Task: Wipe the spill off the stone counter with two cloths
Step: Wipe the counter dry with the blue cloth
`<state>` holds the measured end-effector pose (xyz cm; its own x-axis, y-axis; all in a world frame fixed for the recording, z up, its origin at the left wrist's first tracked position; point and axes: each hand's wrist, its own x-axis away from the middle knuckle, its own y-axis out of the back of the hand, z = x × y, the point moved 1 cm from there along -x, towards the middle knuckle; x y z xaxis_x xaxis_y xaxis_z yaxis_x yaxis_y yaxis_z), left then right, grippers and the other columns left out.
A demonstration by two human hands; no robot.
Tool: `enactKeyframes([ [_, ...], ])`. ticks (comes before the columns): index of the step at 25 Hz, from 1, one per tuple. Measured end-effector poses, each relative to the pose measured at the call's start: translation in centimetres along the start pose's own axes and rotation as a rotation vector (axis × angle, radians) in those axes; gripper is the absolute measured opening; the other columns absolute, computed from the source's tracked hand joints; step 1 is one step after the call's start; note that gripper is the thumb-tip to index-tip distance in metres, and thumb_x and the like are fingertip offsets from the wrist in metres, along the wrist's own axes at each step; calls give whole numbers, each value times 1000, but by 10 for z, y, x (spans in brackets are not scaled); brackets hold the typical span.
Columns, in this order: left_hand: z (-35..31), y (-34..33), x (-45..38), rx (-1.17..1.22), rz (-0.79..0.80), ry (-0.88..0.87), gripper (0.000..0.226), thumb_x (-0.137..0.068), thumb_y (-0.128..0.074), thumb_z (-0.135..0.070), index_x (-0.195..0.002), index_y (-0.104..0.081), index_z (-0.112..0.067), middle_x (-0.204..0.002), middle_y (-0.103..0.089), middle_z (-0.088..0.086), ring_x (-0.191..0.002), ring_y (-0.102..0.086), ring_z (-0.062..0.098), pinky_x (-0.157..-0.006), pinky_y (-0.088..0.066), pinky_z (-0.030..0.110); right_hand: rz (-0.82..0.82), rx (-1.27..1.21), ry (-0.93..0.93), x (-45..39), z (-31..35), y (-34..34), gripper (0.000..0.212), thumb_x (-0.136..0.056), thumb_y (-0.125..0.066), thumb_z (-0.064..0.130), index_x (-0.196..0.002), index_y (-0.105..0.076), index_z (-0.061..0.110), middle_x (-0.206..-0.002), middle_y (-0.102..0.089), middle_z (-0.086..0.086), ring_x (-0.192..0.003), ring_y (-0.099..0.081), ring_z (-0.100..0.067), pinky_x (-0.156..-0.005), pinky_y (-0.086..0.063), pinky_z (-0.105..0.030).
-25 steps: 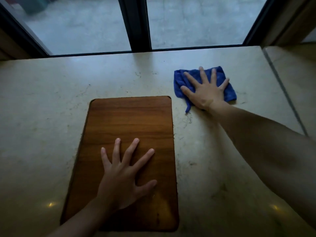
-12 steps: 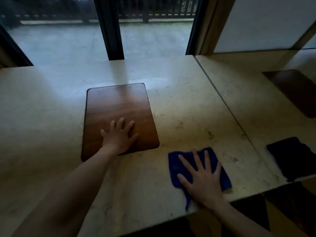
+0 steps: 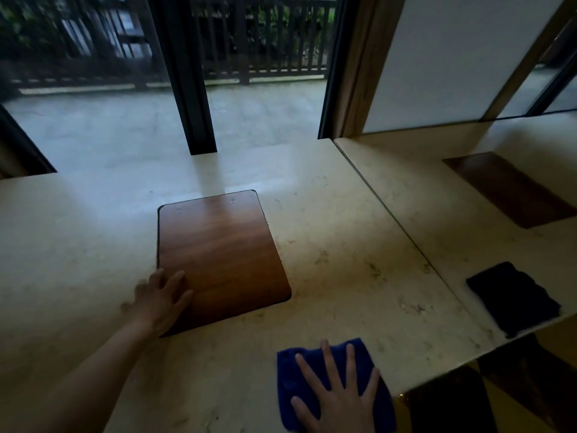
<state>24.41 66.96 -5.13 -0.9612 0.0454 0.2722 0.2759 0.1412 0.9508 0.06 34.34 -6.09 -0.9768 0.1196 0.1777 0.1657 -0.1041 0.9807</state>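
left hand (image 3: 160, 303) slid to wooden board (image 3: 218, 254) corner, spread; right hand (image 3: 338, 398) flat, spread on blue cloth (image 3: 296, 382); no writing.

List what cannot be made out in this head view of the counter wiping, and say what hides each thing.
- Blue cloth: its middle is hidden by the right hand; its near edge is cut off by the frame.
- Dark cloth: colour and texture lost in dim light.
- Spill on the stone counter: indistinguishable from the stone's mottling.
- Left hand: blurred.
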Motion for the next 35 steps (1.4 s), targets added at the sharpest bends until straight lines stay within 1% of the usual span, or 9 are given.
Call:
enactKeyframes([
  [4, 19, 3, -17, -122, -91, 63, 76, -79, -24, -87, -147, -22, -52, -159, -19, 0, -141, -21, 37, -101, -29, 69, 19, -7, -5, -49, 17, 2, 71, -83, -24, 82, -146, -36, 51, -159, -33, 1, -150, -9, -40, -98, -15, -82],
  [6, 17, 11, -22, -172, -120, 21, 77, -78, -25, -84, -145, -33, -48, -155, -30, 5, -138, -28, 42, -96, -28, 74, 38, 30, -23, -88, 25, 7, 71, -86, -24, 82, -149, -32, 49, -157, -37, -2, -145, -22, -43, -98, -16, -82],
  [11, 22, 10, -31, -176, -63, -1, 81, -82, -15, -83, -144, -43, -41, -151, -37, 11, -137, -32, 46, -97, -26, 76, 75, 33, -26, -186, 45, 21, 75, -84, -26, 84, -151, -26, 50, -160, -32, -2, -143, -25, -44, -98, -18, -79],
  [15, 21, 11, -31, -156, -28, -6, 80, -83, -17, -82, -143, -46, -39, -151, -40, 13, -137, -33, 48, -97, -24, 76, 77, 9, 16, -234, 54, 34, 73, -84, -19, 82, -147, -35, 50, -158, -36, -5, -141, -28, -49, -98, -19, -82],
  [17, 23, 9, -33, -160, -41, -10, 78, -82, -22, -82, -142, -47, -39, -152, -41, 13, -137, -34, 48, -98, -24, 76, 40, 24, 50, -287, 64, 47, 70, -86, -20, 78, -149, -31, 49, -161, -29, -8, -144, -22, -49, -101, -13, -83],
  [21, 25, 6, -35, -168, -146, -20, 75, -79, -29, -83, -139, -46, -42, -148, -46, 14, -133, -41, 50, -98, -23, 75, 10, -26, -32, -427, 97, 72, 65, -88, -11, 78, -147, 8, 59, -166, 12, 2, -149, 14, -41, -107, 3, -79],
  [25, 31, -4, -38, -235, -268, -69, 75, -72, -43, -80, -136, -49, -41, -146, -49, 13, -129, -46, 49, -97, -27, 75, -35, -73, -55, -556, 130, 88, 62, -91, -13, 75, -149, -1, 57, -167, 8, 2, -149, 11, -42, -106, 5, -79],
  [29, 37, -13, -39, -251, -361, -85, 75, -72, -40, -83, -135, -50, -43, -147, -44, 9, -130, -43, 44, -99, -28, 76, -13, -86, -123, -646, 164, 106, 63, -91, -13, 73, -151, -5, 54, -167, 7, -1, -148, 11, -45, -104, 4, -82],
  [35, 29, -5, -34, -121, -321, -100, 81, -66, -57, -77, -140, -49, -44, -150, -46, 10, -138, -38, 47, -102, -22, 78, -18, -47, 49, -650, 201, 105, 68, -90, -14, 76, -149, 11, 55, -166, 16, 0, -147, 16, -47, -101, 5, -84],
])
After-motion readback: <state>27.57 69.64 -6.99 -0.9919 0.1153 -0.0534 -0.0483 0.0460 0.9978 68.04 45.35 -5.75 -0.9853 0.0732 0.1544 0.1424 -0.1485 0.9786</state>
